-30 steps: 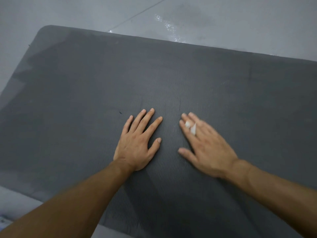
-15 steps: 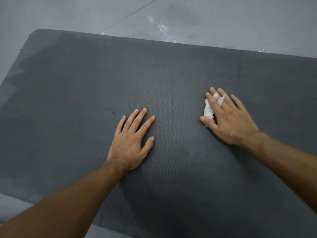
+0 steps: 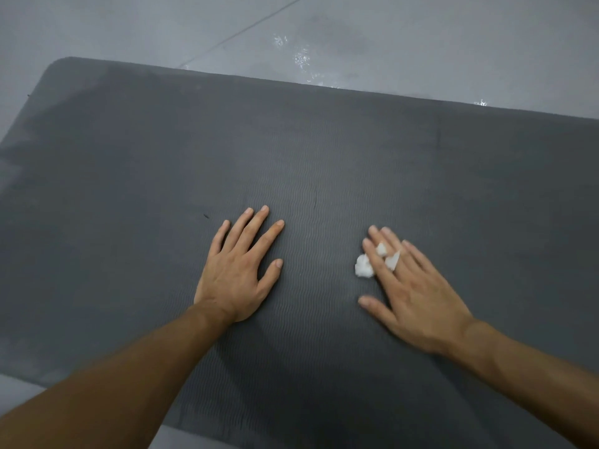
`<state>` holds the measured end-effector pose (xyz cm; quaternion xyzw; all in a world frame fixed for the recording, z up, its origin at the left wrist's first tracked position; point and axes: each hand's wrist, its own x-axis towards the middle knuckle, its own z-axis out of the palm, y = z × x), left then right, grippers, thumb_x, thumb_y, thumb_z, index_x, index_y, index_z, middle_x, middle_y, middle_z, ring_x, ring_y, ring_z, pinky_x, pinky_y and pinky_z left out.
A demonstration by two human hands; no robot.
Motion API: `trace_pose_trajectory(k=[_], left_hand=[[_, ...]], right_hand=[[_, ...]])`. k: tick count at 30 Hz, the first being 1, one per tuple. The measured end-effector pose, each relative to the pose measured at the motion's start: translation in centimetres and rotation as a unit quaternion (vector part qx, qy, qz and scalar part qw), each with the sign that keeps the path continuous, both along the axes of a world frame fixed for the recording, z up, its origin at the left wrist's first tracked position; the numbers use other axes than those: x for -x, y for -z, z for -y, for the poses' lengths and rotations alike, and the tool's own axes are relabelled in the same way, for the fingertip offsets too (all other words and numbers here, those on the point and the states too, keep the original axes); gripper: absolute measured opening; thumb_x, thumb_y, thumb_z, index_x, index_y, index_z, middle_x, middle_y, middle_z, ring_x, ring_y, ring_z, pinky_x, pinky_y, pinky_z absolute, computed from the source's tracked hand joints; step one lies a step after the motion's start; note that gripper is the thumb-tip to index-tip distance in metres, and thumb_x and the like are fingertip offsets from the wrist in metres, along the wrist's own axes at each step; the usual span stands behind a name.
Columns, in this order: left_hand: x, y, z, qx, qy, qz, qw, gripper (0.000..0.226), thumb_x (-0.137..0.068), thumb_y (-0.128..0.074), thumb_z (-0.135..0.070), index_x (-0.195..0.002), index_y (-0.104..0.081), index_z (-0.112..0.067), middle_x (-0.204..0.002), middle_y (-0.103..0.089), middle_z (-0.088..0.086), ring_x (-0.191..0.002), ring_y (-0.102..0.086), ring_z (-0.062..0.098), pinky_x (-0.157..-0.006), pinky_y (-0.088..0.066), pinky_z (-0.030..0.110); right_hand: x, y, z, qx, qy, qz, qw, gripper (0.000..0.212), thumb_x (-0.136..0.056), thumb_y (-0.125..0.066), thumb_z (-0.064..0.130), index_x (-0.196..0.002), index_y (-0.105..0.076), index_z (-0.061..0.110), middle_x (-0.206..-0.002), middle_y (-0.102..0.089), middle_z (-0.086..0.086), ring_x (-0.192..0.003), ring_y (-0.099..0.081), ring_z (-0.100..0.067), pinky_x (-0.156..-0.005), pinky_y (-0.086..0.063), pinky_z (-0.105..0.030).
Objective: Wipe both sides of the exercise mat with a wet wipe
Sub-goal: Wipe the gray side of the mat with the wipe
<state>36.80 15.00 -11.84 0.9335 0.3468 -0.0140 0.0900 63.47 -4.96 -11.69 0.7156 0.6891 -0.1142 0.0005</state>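
A dark grey ribbed exercise mat [image 3: 324, 150] lies flat on the floor and fills most of the view. My left hand [image 3: 240, 270] rests flat on the mat near its middle, fingers straight and spread. To its right, my right hand [image 3: 408, 283] presses a crumpled white wet wipe [image 3: 364, 266] onto the mat with straight fingers. Bits of the wipe poke up between those fingers, and a wad shows at their left side.
Grey tiled floor [image 3: 162, 27] surrounds the mat on the far side and the near left. Wet shiny spots [image 3: 301, 58] lie on the floor just past the mat's far edge. The mat's rounded far left corner [image 3: 64, 64] is in view.
My right hand slid the wipe away to the right and farther, then back toward me and leftward. My left hand stayed planted on the mat.
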Motion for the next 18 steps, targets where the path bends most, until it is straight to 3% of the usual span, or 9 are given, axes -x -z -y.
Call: trace_pose_trajectory(k=[5, 10, 18], left_hand=[[0.0, 0.0, 0.1, -0.002, -0.001, -0.001, 1.0, 0.064, -0.104, -0.026, -0.056, -0.164, -0.018, -0.035, -0.173, -0.007, -0.007, -0.16, 0.001, 0.013, -0.129, -0.009, 0.05], [0.0, 0.0, 0.1, -0.002, 0.0, 0.002, 1.0, 0.064, -0.104, -0.026, -0.055, -0.164, -0.019, -0.034, -0.173, -0.007, -0.006, -0.16, 0.001, 0.013, -0.129, -0.009, 0.05], [0.0, 0.1, 0.1, -0.007, 0.002, 0.005, 1.0, 0.064, -0.104, -0.028, -0.055, -0.164, -0.02, -0.033, -0.173, -0.007, -0.006, -0.16, 0.0, 0.013, -0.129, -0.008, 0.049]], right_hand=[[3.0, -0.1, 4.5, -0.02, -0.07, 0.002, 0.997, 0.083, -0.106, -0.031, 0.068, -0.166, -0.016, 0.013, -0.174, -0.009, -0.007, -0.161, -0.008, -0.023, -0.125, -0.018, -0.045], [-1.0, 0.5, 3.6, -0.045, 0.059, 0.013, 0.997, 0.08, -0.105, -0.025, 0.068, -0.165, -0.023, 0.015, -0.174, -0.015, -0.004, -0.161, -0.009, -0.019, -0.128, -0.017, -0.044], [-10.5, -0.2, 3.4, -0.006, 0.25, 0.035, 0.968, 0.1, -0.091, -0.019, 0.086, -0.166, -0.016, 0.021, -0.175, -0.008, 0.001, -0.161, -0.002, -0.015, -0.129, -0.013, -0.044]])
